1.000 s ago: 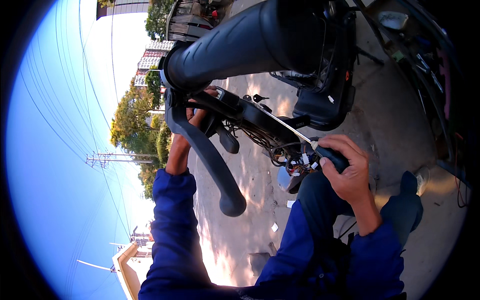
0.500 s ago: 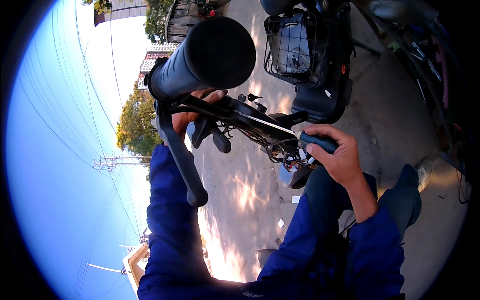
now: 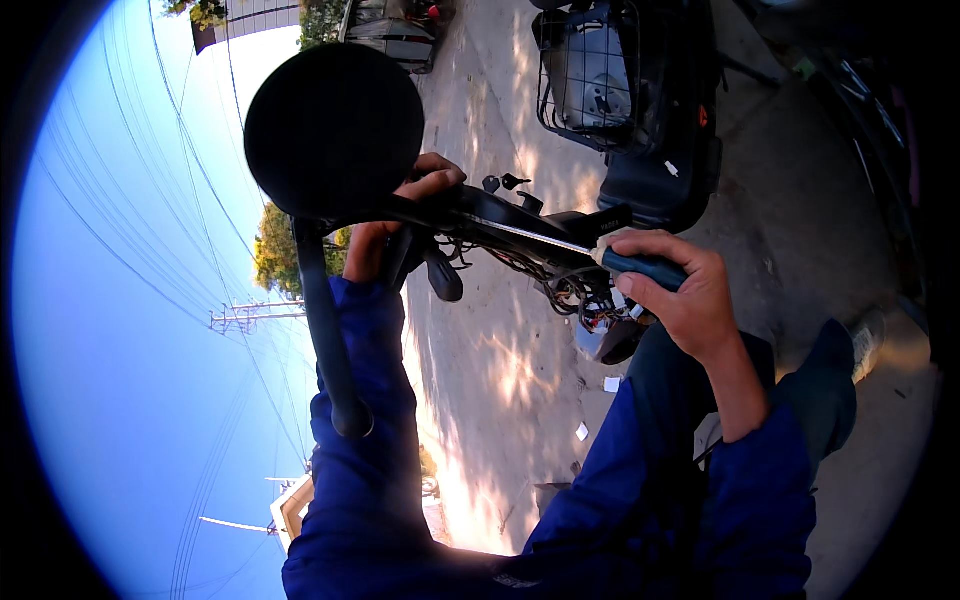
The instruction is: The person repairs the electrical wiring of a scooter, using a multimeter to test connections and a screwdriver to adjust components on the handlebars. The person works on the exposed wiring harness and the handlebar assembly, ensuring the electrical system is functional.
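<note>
My right hand (image 3: 690,300) grips a screwdriver (image 3: 655,268) by its dark teal handle, thumb and fingers around it. The long metal shaft slants up and left along the black handlebar (image 3: 490,208); what its tip touches I cannot make out. Behind the bar, my left hand (image 3: 432,180) is curled against it, partly hidden. The bar's black rubber grip (image 3: 335,130) points toward me with its round end, and a black brake lever (image 3: 330,350) hangs below it. A key (image 3: 515,182) sticks out beside the bar. Loose wires and connectors (image 3: 585,300) are exposed under it.
Another vehicle with a black wire basket (image 3: 600,85) stands on the pavement beyond the bar. My knee (image 3: 665,370) is close under the wiring. Small white scraps (image 3: 612,384) lie on the ground. Dark clutter (image 3: 870,110) fills the far right side.
The rubber grip has swung left in view and shows its end more squarely. The screwdriver, still in my right hand, appears slightly farther right along with the surroundings.
</note>
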A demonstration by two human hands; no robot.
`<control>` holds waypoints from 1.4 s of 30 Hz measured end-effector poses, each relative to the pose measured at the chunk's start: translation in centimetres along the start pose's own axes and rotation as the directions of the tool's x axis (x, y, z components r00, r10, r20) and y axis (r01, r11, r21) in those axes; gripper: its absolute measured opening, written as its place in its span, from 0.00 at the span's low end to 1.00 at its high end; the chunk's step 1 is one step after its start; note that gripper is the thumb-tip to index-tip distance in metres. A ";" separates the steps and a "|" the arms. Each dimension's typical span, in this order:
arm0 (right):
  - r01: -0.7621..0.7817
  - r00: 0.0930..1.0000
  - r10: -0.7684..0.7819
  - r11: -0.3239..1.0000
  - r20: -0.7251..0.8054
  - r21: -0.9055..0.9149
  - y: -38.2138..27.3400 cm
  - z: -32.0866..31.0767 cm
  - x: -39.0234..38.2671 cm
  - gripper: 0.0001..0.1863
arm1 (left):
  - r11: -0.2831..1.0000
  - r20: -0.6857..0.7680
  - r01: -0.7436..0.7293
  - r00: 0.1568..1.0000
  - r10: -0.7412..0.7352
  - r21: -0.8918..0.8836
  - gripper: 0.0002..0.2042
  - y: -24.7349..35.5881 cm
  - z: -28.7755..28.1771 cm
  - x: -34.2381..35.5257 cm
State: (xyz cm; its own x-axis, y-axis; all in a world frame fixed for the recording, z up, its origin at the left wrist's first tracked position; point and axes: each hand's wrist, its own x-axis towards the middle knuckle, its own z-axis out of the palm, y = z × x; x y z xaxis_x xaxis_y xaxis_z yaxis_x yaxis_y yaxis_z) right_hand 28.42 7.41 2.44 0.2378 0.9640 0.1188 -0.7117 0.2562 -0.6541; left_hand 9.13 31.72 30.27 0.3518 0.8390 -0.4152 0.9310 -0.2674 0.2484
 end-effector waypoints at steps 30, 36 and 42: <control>-0.130 0.981 0.137 0.990 -0.138 0.058 -2.6 -0.8 -1.5 0.15 | 0.965 -0.589 -0.199 0.806 0.061 -0.173 0.13 -0.3 5.3 -10.5; -0.149 0.978 0.163 0.983 -0.133 0.109 -2.3 0.0 -0.8 0.15 | 0.959 -0.608 -0.283 0.760 0.230 0.010 0.12 -0.4 5.0 -10.7; -0.153 0.979 0.172 0.974 -0.106 0.170 -0.2 0.0 0.7 0.15 | 0.953 -0.577 -0.299 0.769 0.276 0.058 0.12 1.0 4.8 -10.9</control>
State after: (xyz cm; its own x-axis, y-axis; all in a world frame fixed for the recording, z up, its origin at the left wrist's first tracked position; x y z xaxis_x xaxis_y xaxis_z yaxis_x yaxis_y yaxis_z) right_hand 28.75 8.09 2.62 0.1802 0.9808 -0.0751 -0.8416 0.1142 -0.5278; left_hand 6.71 20.04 30.87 0.4713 0.8445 0.2543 0.7873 -0.5328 0.3102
